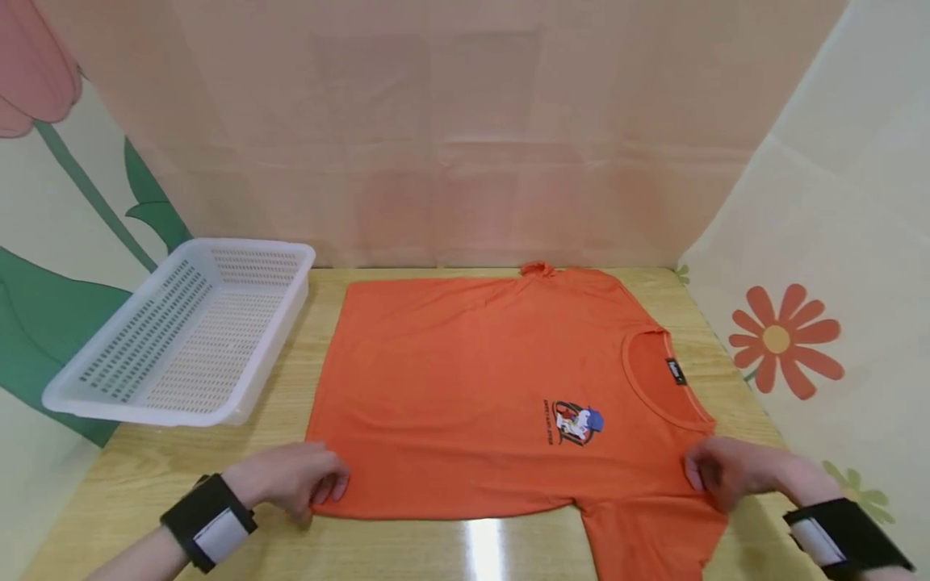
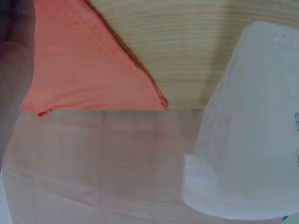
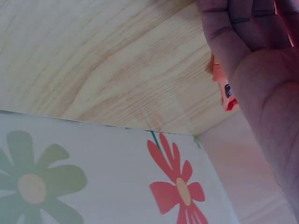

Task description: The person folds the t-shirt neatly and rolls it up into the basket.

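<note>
Flatly spread orange T-shirt [image 1: 458,395] on grained tabletop [image 1: 392,552]; left fingers [image 1: 337,466] pinch hem corner [image 1: 324,508], right fingers [image 1: 700,453] shoulder [image 1: 681,492].

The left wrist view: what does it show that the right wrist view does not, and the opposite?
Only the left wrist view shows the white basket and the left hand. Only the right wrist view shows the red flower, the green flower and the right hand. Both show part of the orange shirt, the wooden table and the pinkish backdrop.
</note>
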Demonstrator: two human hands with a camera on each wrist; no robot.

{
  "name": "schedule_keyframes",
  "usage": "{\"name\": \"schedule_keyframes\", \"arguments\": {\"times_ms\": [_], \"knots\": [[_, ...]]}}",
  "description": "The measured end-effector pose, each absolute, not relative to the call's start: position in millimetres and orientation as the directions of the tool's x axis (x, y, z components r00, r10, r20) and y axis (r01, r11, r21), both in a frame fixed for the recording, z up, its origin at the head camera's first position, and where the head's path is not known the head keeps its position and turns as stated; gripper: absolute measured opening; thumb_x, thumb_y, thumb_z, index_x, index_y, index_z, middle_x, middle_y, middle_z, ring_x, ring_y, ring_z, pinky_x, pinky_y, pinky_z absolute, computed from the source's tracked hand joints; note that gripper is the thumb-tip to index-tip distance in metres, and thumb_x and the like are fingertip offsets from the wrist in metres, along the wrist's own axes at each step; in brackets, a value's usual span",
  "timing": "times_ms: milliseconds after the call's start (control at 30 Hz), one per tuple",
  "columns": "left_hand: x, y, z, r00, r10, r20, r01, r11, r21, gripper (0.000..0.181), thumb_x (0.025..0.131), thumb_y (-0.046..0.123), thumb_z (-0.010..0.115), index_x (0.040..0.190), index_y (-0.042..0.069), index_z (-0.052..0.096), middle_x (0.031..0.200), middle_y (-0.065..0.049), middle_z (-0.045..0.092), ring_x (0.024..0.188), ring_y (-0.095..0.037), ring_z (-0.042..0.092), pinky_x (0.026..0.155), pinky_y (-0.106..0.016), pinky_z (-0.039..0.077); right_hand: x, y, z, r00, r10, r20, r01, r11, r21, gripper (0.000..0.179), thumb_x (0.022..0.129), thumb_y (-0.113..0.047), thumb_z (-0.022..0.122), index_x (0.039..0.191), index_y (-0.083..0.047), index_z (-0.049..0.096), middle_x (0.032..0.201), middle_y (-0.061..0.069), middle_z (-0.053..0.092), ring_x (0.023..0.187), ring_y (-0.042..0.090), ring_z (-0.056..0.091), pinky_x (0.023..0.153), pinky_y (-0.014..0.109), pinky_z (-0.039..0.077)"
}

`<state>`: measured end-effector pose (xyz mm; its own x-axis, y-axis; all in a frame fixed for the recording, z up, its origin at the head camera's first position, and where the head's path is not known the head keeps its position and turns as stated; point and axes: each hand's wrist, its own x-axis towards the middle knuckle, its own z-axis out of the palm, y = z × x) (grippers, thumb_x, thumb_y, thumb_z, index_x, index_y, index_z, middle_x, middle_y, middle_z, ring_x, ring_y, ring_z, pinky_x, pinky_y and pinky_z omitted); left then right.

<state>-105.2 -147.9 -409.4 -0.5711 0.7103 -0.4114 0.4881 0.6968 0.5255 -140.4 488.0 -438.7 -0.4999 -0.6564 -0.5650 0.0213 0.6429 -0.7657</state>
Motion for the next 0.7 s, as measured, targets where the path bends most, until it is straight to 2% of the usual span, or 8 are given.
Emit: {"name": "schedule_keyframes", "arguments": {"times_ms": [67,167,267,333,500,600,700], "knots": [[-104.9,-148.9,-408.7,-0.572,0.721,-0.391,0.516,0.687,0.511,0.044,0.051,-0.013,0.075,0.077,0.020,0.063,0.066,0.012,0.055,0.060,0.005,0.043,0.056,-0.015,0.039,-139.9,487.1,-441.2,-0.529,-0.595,-0.606,0.026,0.702,-0.712,0.030,0.063,0.011,0.075,0.088,0.003,0.061,0.071,-0.005,0.054,0.060,0.003,0.049,0.053,0.019,0.034],[-105.9,-150.9,-408.3,-0.568,0.720,-0.399,0.507,0.688,0.519,0.041,0.052,-0.014,0.073,0.076,0.019,0.065,0.067,0.013,0.056,0.061,0.005,0.044,0.057,-0.015,0.040,-145.5,500.5,-459.9,-0.539,-0.557,-0.632,-0.037,0.765,-0.642,0.032,0.062,0.005,0.082,0.085,-0.008,0.064,0.070,-0.008,0.057,0.060,0.003,0.052,0.054,0.020,0.039],[-108.6,-153.9,-409.3,-0.559,0.704,-0.437,0.441,0.699,0.562,0.040,0.054,-0.014,0.074,0.077,0.017,0.066,0.069,0.012,0.057,0.063,0.005,0.047,0.059,-0.016,0.043,-152.4,516.4,-477.3,-0.531,-0.547,-0.647,-0.116,0.803,-0.584,0.033,0.060,-0.007,0.088,0.083,-0.017,0.067,0.072,-0.014,0.062,0.063,0.002,0.057,0.056,0.022,0.046],[-109.6,-156.5,-410.0,-0.554,0.695,-0.458,0.390,0.703,0.595,0.038,0.056,-0.014,0.074,0.078,0.017,0.067,0.070,0.012,0.058,0.064,0.004,0.049,0.059,-0.016,0.044,-151.3,513.6,-473.1,-0.536,-0.499,-0.681,-0.099,0.838,-0.537,0.033,0.061,-0.011,0.091,0.083,-0.018,0.068,0.074,-0.012,0.063,0.066,0.004,0.058,0.060,0.022,0.046],[-111.2,-163.9,-412.8,-0.542,0.673,-0.503,0.252,0.701,0.667,0.033,0.063,-0.012,0.074,0.080,0.016,0.071,0.072,0.013,0.060,0.065,0.002,0.053,0.060,-0.018,0.048,-134.4,480.8,-442.9,-0.568,-0.338,-0.750,0.038,0.900,-0.434,0.039,0.058,0.007,0.088,0.081,-0.009,0.061,0.076,0.001,0.057,0.068,0.013,0.050,0.062,0.023,0.035],[-112.3,-168.5,-415.5,-0.536,0.673,-0.509,0.201,0.688,0.698,0.029,0.065,-0.010,0.073,0.081,0.015,0.072,0.072,0.013,0.061,0.065,0.001,0.054,0.061,-0.018,0.048,-126.9,469.0,-437.1,-0.598,-0.306,-0.740,0.018,0.919,-0.395,0.042,0.053,0.015,0.082,0.076,-0.010,0.057,0.073,0.000,0.053,0.066,0.012,0.047,0.061,0.022,0.032],[-113.5,-172.8,-418.8,-0.538,0.685,-0.490,0.177,0.661,0.730,0.028,0.066,-0.009,0.071,0.082,0.013,0.073,0.073,0.012,0.062,0.065,0.001,0.055,0.060,-0.019,0.047,-123.9,469.2,-437.7,-0.628,-0.314,-0.712,-0.017,0.921,-0.390,0.038,0.054,0.016,0.076,0.073,-0.011,0.058,0.069,-0.002,0.052,0.062,0.010,0.046,0.058,0.021,0.033]]}}
